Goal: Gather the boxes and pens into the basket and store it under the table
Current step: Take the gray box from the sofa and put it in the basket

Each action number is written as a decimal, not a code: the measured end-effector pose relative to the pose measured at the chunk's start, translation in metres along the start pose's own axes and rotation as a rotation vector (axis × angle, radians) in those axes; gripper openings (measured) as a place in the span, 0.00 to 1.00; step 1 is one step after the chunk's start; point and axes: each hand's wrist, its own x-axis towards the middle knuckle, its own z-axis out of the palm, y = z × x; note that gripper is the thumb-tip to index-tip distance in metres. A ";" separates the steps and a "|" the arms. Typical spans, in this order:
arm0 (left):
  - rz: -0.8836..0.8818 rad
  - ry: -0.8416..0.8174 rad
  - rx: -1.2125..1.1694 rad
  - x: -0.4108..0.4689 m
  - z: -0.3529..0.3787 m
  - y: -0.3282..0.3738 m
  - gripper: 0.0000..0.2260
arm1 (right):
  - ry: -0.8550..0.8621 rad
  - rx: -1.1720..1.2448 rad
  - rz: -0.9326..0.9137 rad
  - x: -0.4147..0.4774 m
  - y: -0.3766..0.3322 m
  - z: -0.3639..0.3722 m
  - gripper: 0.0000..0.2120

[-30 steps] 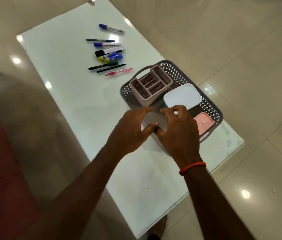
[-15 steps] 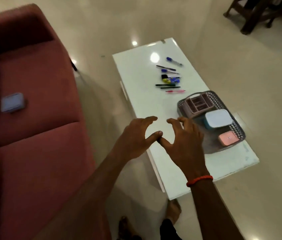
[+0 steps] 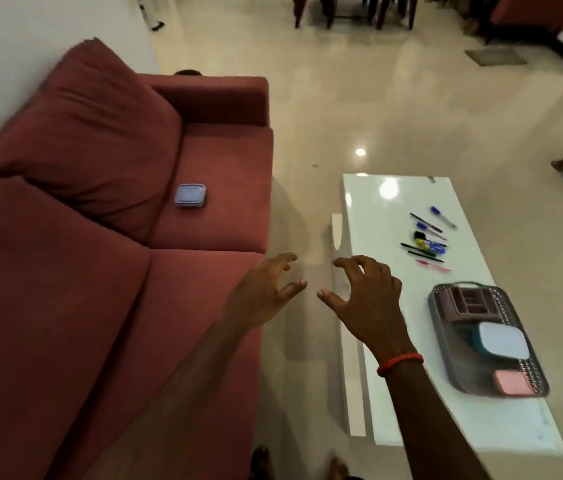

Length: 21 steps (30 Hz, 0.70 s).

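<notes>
Since a second ago both hands have left the basket [image 3: 441,327] and the view has swung left, bringing the red sofa [image 3: 65,271] into frame. The white table [image 3: 394,306] carries the basket with 3 boxes inside, and the pens [image 3: 427,241] lie loose farther along it. 1 small blue lidded box [image 3: 190,195] sits on the sofa seat, ahead and left of the hands. The left hand [image 3: 259,294] is nearer it than the right hand [image 3: 368,299]. Both are empty, fingers spread wide and curled.
</notes>
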 end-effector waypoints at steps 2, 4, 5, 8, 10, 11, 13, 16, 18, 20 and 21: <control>-0.028 0.038 -0.005 -0.003 -0.017 -0.008 0.32 | -0.013 -0.005 -0.050 0.009 -0.017 0.001 0.28; -0.045 0.064 -0.005 -0.003 -0.029 -0.011 0.33 | -0.033 -0.029 -0.101 0.020 -0.027 0.001 0.28; -0.058 0.083 -0.005 -0.002 -0.035 -0.013 0.34 | -0.043 -0.034 -0.127 0.026 -0.032 0.001 0.28; -0.098 0.134 -0.003 0.007 -0.047 -0.022 0.33 | -0.058 -0.027 -0.193 0.048 -0.042 0.003 0.28; -0.131 0.146 0.005 0.019 -0.050 -0.031 0.32 | -0.067 -0.028 -0.235 0.069 -0.045 0.008 0.28; -0.152 0.148 0.003 0.027 -0.051 -0.035 0.32 | -0.079 -0.028 -0.255 0.081 -0.045 0.010 0.28; -0.194 0.152 0.009 0.045 -0.053 -0.043 0.30 | -0.116 -0.035 -0.289 0.105 -0.045 0.016 0.28; -0.262 0.163 0.015 0.077 -0.057 -0.053 0.28 | -0.178 -0.068 -0.360 0.152 -0.046 0.024 0.30; -0.302 0.179 0.023 0.097 -0.062 -0.055 0.28 | -0.193 -0.091 -0.413 0.181 -0.049 0.029 0.31; -0.340 0.189 0.026 0.119 -0.066 -0.058 0.29 | -0.217 -0.109 -0.463 0.210 -0.052 0.034 0.31; -0.358 0.201 0.031 0.129 -0.068 -0.059 0.29 | -0.228 -0.113 -0.486 0.224 -0.055 0.037 0.31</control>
